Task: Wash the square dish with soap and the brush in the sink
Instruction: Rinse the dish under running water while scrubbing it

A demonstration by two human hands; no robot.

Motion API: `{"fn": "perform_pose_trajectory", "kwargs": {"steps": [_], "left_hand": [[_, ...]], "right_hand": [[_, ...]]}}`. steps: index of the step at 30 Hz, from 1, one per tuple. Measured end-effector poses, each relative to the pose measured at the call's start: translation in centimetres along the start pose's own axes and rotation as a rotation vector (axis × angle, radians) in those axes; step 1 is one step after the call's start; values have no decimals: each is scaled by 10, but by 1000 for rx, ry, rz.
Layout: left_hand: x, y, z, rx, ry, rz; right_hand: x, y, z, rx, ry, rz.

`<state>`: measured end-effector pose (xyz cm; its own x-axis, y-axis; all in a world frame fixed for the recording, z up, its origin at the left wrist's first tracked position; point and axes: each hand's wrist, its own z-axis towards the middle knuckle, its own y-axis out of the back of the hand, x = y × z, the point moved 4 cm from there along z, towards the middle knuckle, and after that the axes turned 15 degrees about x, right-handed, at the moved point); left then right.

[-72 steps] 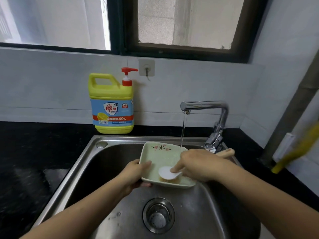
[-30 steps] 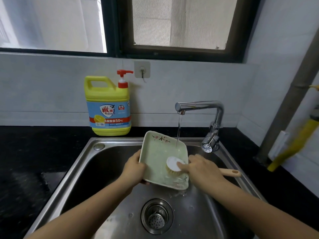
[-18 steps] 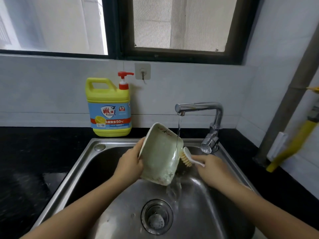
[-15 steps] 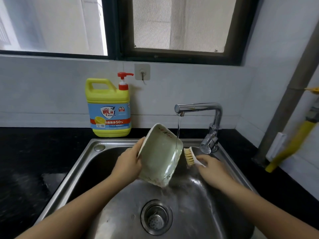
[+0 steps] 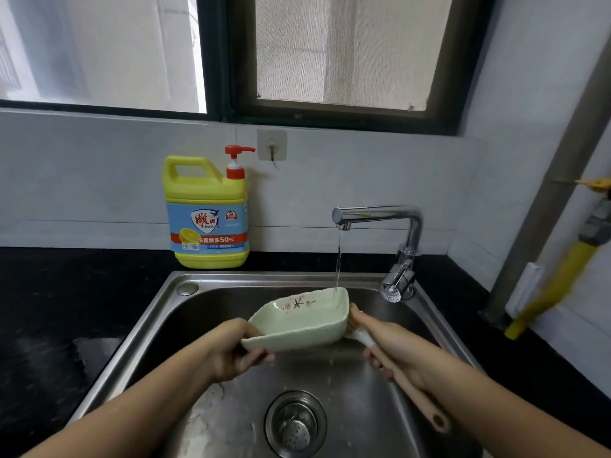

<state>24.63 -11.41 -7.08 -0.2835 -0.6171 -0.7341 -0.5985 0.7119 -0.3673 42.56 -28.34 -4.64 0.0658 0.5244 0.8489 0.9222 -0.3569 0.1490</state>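
- Drain strainer: perforated metal, set in the floor of the steel sink; wet film and pale suds streaks lie on the brushed surface near it.
- Right hand: grip closed around the brush. Its wooden handle has a hole at the end, the neck is white, and the tan bristles touch the dish's right outer edge.
- Left hand: grip clamped on the near-left corner of the square dish, held above the basin.
- Change: half a second ago the dish stood tipped on edge and draining; now it is close to level, hollow up, with the stream landing inside its far right corner. Judgement: scrubbing has given way to rinsing, so the task is late.
- Dish: pale green glazed ceramic with a wavy rim and a blossom motif; likely slippery.
- Faucet: chrome, running.
- Soap jug: yellow plastic with a red pump, on the black tabletop.
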Motion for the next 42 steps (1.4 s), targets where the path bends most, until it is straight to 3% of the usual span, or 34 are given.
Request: {"fn": "perform_pose_trajectory", "kwargs": {"steps": [5, 12, 17, 23, 28, 34, 38, 42], "left_hand": [[-11, -13, 6, -14, 0, -12], [-30, -41, 20, -62, -39, 282], [-37, -47, 18, -13, -269, 503], [-28, -25, 10, 175, -456, 472], [-12, -15, 16, 223, -437, 261], [5, -21, 32, 135, -214, 132], [3, -31, 34, 149, -86, 202], [-3, -37, 33, 125, -133, 371]], "right_hand": [[0, 4, 9, -6, -28, 76], [-20, 22, 20, -23, -85, 75], [-26, 20, 18, 44, -96, 21], [-13, -5, 11, 66, 53, -11], [16, -24, 2, -13, 152, -8], [26, -11, 8, 44, -22, 186], [4, 8, 12, 71, -131, 186], [-21, 13, 19, 143, -157, 60]]}}
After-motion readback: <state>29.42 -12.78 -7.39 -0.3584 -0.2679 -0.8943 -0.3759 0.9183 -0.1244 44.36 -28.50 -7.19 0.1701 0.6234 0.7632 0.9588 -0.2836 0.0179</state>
